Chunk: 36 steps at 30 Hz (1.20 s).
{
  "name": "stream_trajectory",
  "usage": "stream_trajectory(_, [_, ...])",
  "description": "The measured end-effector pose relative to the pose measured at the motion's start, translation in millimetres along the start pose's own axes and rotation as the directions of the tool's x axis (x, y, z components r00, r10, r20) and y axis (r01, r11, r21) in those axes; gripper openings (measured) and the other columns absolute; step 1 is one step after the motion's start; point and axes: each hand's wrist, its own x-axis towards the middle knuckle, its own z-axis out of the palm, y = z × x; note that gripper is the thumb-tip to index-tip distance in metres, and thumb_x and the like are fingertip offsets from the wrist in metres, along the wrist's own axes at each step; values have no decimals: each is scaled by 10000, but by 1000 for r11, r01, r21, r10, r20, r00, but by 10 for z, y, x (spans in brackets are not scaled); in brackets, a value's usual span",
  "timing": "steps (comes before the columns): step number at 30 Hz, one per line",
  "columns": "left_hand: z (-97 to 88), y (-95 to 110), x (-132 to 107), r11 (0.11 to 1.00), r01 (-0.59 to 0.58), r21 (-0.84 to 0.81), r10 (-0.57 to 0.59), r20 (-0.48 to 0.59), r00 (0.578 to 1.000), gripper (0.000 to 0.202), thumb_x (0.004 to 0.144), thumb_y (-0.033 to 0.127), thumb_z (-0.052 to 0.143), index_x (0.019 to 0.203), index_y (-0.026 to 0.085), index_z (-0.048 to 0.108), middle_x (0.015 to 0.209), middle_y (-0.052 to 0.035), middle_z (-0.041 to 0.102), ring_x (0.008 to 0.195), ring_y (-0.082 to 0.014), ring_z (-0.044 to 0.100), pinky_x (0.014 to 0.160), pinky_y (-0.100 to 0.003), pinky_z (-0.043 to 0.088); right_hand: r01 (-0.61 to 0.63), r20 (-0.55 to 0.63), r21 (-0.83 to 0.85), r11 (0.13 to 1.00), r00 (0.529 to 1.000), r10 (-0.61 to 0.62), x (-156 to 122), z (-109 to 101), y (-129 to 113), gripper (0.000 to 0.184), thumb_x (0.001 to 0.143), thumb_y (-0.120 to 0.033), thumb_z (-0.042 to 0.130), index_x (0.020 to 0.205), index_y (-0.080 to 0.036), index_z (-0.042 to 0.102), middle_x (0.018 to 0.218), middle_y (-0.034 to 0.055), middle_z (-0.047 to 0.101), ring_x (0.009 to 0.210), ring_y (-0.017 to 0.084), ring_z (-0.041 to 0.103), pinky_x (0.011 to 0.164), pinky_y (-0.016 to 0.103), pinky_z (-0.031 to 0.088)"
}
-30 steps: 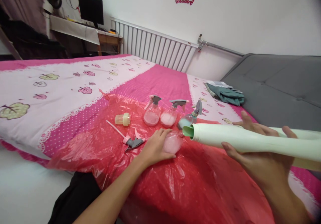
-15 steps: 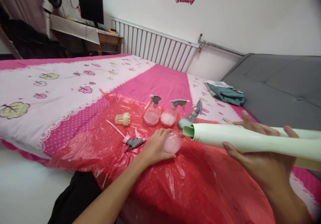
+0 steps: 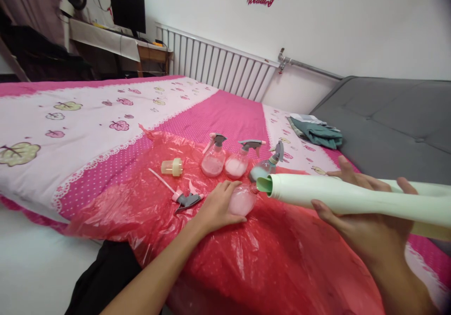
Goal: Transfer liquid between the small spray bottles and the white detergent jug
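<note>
My left hand (image 3: 220, 206) is wrapped round a clear spray bottle (image 3: 243, 200) without its spray head, tilted, with pinkish contents. Its neck points right, at the green pouring spout (image 3: 263, 184) of a large pale green bottle (image 3: 317, 192). My right hand (image 3: 373, 211) grips that bottle from below and holds it lying nearly level. The spout meets or overlaps the small bottle's neck; any flow of liquid I cannot make out. Left of my left hand lies a loose grey and pink spray head (image 3: 188, 199) with its white tube.
Behind my hands stand a pink spray bottle (image 3: 213, 161), another pink one (image 3: 237, 163) and a bluish one (image 3: 263, 168), all with spray heads. A yellowish cap (image 3: 172, 167) lies on the red plastic sheet (image 3: 120, 211). Folded clothes (image 3: 319, 132) rest by the grey headboard (image 3: 394, 117).
The view has shifted very slightly. Both hands, the spray bottle and the pale green bottle keep the same positions relative to each other.
</note>
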Motion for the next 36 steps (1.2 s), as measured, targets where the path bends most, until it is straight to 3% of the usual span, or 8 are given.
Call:
stream_trajectory(7, [9, -10, 2, 1000, 4, -1, -4, 3, 1000, 964, 676, 350, 986, 1456, 170, 449, 1437, -170, 548, 1305, -377, 533, 1112, -539, 473, 4, -17, 3, 1000, 1000, -4, -2, 10, 9, 822, 941, -694, 432, 1620, -233, 390, 1089, 130, 760, 1074, 432, 700, 1155, 699, 321])
stream_trajectory(24, [-7, 7, -3, 1000, 5, -9, -5, 0, 1000, 943, 683, 337, 977, 1457, 207, 455, 1422, -148, 554, 1293, -373, 540, 1102, -533, 476, 15, 9, 14, 1000, 1000, -15, 34, -35, -15, 831, 947, -652, 446, 1659, -250, 299, 1100, 137, 759, 1082, 447, 697, 1132, 722, 329])
stream_trajectory(36, [-3, 2, -1, 1000, 6, -5, -6, 4, 1000, 953, 675, 330, 987, 1450, 176, 454, 1429, -163, 551, 1298, -372, 535, 1117, -534, 468, 5, 18, 25, 1000, 1000, -5, 35, -35, -14, 802, 943, -648, 461, 1622, -229, 382, 1132, 139, 758, 1099, 430, 692, 1159, 701, 303])
